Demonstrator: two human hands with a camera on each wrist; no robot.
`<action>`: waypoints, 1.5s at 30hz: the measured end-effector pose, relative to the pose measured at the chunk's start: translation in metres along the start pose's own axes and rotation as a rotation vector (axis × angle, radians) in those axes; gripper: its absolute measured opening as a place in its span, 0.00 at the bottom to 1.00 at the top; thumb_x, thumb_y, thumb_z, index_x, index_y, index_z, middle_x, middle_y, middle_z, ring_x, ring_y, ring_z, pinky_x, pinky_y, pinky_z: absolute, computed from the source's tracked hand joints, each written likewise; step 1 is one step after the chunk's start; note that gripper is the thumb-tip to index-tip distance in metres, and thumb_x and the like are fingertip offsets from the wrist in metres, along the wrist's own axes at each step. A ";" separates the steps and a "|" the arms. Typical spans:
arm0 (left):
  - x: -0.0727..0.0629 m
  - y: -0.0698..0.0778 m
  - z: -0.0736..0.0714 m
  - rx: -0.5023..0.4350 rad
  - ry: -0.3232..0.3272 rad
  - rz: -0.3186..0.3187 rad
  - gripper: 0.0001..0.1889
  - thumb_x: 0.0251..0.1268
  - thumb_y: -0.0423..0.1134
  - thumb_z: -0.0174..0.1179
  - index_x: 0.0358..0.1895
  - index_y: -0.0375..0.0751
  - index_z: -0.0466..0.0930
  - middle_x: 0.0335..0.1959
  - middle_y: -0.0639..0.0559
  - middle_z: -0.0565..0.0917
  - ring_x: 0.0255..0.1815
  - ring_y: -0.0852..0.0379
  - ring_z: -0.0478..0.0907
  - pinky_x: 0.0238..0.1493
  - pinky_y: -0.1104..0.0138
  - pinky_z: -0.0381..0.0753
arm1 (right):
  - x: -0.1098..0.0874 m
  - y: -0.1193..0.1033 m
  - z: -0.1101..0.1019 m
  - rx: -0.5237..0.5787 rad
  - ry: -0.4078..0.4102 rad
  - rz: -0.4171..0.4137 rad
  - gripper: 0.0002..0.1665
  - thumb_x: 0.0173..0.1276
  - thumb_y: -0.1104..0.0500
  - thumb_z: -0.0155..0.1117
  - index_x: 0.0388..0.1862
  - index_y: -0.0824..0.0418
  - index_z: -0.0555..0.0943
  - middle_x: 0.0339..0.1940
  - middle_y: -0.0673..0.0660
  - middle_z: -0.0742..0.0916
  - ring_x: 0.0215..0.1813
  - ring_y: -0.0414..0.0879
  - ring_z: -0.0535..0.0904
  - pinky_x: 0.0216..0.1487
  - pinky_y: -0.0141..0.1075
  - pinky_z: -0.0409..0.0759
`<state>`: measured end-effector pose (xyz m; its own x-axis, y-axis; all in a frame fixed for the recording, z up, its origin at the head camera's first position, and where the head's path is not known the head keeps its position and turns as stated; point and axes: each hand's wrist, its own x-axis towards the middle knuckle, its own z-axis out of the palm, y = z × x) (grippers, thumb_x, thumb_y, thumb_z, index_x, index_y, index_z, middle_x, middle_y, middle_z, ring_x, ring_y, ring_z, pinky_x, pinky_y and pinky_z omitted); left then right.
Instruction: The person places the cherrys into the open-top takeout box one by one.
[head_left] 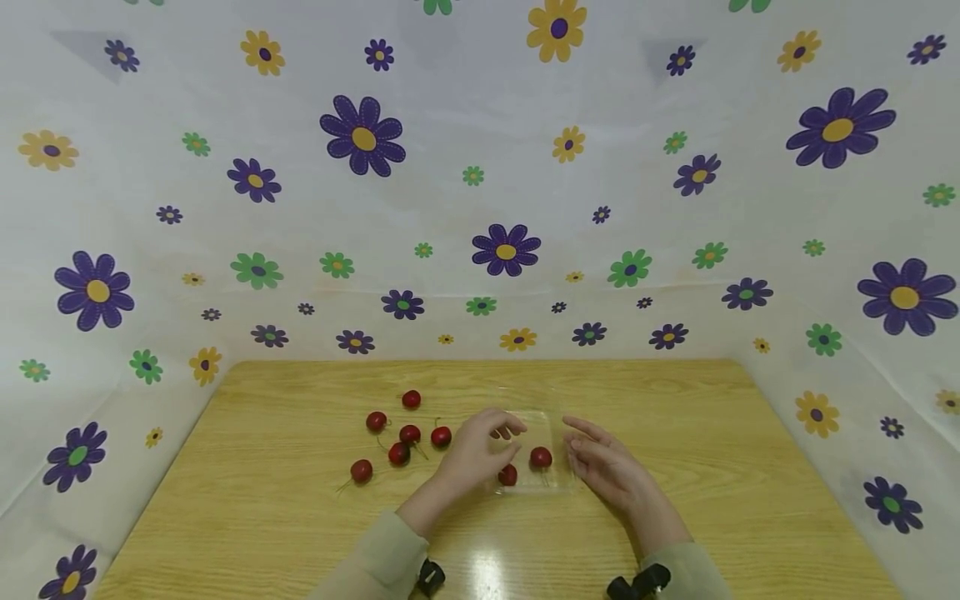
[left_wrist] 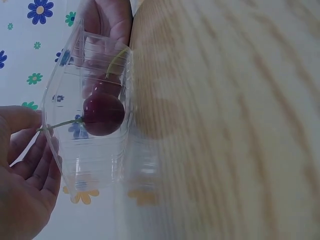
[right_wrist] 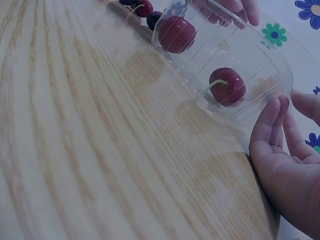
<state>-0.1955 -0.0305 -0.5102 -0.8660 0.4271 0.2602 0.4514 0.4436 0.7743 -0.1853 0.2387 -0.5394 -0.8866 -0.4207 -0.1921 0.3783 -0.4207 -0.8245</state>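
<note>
A clear plastic box (head_left: 558, 483) stands on the table in front of me with two red cherries inside. One cherry (head_left: 541, 457) sits mid-box; the other cherry (head_left: 507, 475) is at its left side, partly below my left thumb. Over the left rim is my left hand (head_left: 474, 450), its thumb and fingers bent and apart. In the left wrist view a green stem (left_wrist: 65, 123) runs from a cherry (left_wrist: 103, 114) to the left fingertips. My right hand (head_left: 603, 467) is at the right wall, its relaxed fingertips (right_wrist: 272, 112) right at the rim.
Left of the box several loose cherries (head_left: 399, 453) with stems lie on the wooden table (head_left: 262, 467). A flower-printed white cloth (head_left: 450, 100) hangs behind the table and at both sides.
</note>
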 end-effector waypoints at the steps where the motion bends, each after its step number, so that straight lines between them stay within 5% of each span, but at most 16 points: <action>1: 0.000 0.000 -0.001 0.006 0.000 0.003 0.10 0.72 0.31 0.68 0.53 0.41 0.87 0.49 0.50 0.89 0.49 0.50 0.85 0.54 0.64 0.86 | 0.000 0.000 0.000 0.000 0.003 0.001 0.23 0.85 0.70 0.48 0.63 0.47 0.79 0.52 0.49 0.83 0.48 0.35 0.82 0.54 0.26 0.83; 14: -0.009 -0.011 -0.016 0.031 0.052 -0.011 0.09 0.72 0.30 0.67 0.51 0.40 0.88 0.50 0.50 0.89 0.48 0.53 0.84 0.55 0.60 0.87 | 0.001 0.000 -0.001 0.017 -0.042 -0.025 0.24 0.85 0.71 0.46 0.64 0.48 0.80 0.50 0.47 0.86 0.47 0.35 0.83 0.54 0.26 0.84; 22: -0.019 -0.014 -0.024 0.044 0.082 -0.028 0.09 0.72 0.30 0.67 0.51 0.42 0.88 0.47 0.51 0.90 0.46 0.55 0.84 0.53 0.64 0.87 | 0.001 0.000 -0.001 0.021 -0.029 -0.021 0.23 0.85 0.71 0.47 0.64 0.48 0.80 0.49 0.46 0.87 0.48 0.35 0.84 0.54 0.27 0.84; 31: -0.032 -0.019 -0.035 0.058 0.124 -0.069 0.08 0.70 0.29 0.68 0.49 0.42 0.89 0.46 0.51 0.90 0.45 0.53 0.84 0.52 0.56 0.88 | 0.000 0.000 0.000 0.007 0.006 -0.015 0.23 0.85 0.71 0.48 0.62 0.47 0.82 0.48 0.46 0.88 0.47 0.35 0.84 0.53 0.26 0.84; 45: -0.053 -0.032 -0.063 0.005 0.234 -0.168 0.09 0.68 0.26 0.69 0.47 0.40 0.89 0.44 0.51 0.89 0.42 0.57 0.81 0.45 0.68 0.84 | 0.000 -0.001 0.000 0.017 0.043 0.006 0.22 0.84 0.70 0.50 0.61 0.47 0.81 0.49 0.47 0.86 0.47 0.35 0.83 0.54 0.27 0.84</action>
<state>-0.1773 -0.1174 -0.5125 -0.9545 0.1540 0.2554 0.2983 0.4968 0.8150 -0.1854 0.2395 -0.5385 -0.8947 -0.3886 -0.2201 0.3880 -0.4324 -0.8139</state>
